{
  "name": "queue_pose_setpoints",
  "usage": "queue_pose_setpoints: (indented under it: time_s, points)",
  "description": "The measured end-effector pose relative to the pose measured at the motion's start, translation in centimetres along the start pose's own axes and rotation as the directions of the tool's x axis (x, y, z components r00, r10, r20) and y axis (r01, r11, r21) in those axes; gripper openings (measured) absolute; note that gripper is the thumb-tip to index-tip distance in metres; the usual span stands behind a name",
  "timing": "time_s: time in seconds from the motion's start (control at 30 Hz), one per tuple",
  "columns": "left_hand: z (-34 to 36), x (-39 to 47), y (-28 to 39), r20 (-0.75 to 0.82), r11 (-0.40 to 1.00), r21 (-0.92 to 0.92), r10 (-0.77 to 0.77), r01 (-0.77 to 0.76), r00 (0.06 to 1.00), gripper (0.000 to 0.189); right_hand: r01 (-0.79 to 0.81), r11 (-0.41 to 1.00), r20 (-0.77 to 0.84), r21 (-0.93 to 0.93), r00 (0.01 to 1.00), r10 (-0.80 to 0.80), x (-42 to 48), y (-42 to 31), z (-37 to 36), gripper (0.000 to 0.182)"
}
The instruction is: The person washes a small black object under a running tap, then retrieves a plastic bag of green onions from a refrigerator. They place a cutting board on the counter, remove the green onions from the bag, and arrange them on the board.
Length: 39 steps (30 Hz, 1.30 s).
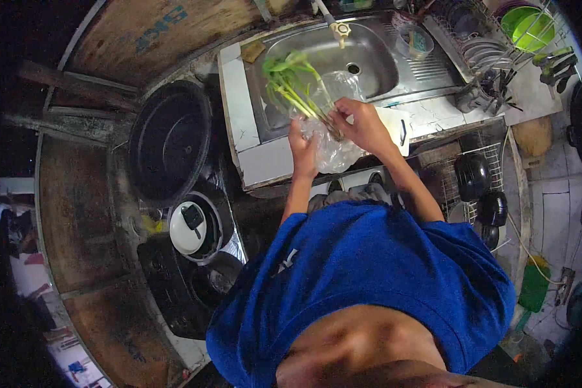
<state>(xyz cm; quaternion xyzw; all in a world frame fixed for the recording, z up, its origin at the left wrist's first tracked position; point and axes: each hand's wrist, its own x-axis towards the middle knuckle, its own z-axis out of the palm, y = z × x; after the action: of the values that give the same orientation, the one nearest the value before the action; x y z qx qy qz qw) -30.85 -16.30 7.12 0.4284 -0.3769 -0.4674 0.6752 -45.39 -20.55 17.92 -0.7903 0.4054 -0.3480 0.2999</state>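
A bunch of leafy green vegetables (293, 87) with pale stems lies over the near left edge of the stainless steel sink (373, 63). Around its lower ends is a clear plastic bag (337, 155), whose film also spreads toward the basin. My left hand (303, 150) is closed on the bag at its left side, beside the stems. At the stem ends, my right hand (359, 123) has its fingers bent against the stems and the bag; its exact grip is partly hidden. A white cutting board (395, 128) lies under and beside my right hand.
A faucet (341, 31) hangs over the basin. Right of it stand a clear plastic tub (414, 43), a rack with plates (485, 51) and a utensil holder (475, 99). On the left are a large black basin (169, 143) and a pot with a white lid (186, 230).
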Motion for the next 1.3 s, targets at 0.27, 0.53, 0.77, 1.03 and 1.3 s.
queue_pose_setpoints:
  time_s: [0.27,0.53,0.77,1.03,1.3]
  points:
    - [1.4,0.3,1.0,-0.223,0.986,0.12,0.139,-0.114,0.965,0.028,-0.048,0.985,-0.148,0.163,0.986,0.073,-0.3,0.2,0.7,0.018]
    - [2.0,-0.1,2.2,-0.186,0.991,0.11,0.099,-0.08,0.977,0.039,-0.056,0.966,-0.144,0.251,0.985,0.095,-0.9,0.6,0.3,0.019]
    - [1.3,-0.3,0.9,-0.107,0.988,0.122,0.108,-0.095,0.988,0.041,0.012,0.968,0.03,0.253,0.999,-0.02,-0.9,2.5,0.2,0.022]
    - [4.7,0.2,1.5,-0.06,0.99,0.134,-0.031,0.038,0.998,0.037,0.067,0.998,-0.034,0.015,0.997,-0.066,-3.0,2.5,-1.7,0.024]
    - [6.3,0.8,-2.6,0.182,0.995,0.045,-0.094,0.087,0.979,0.038,-0.033,0.982,-0.151,-0.187,0.989,0.004,-5.5,4.1,-3.7,0.019]
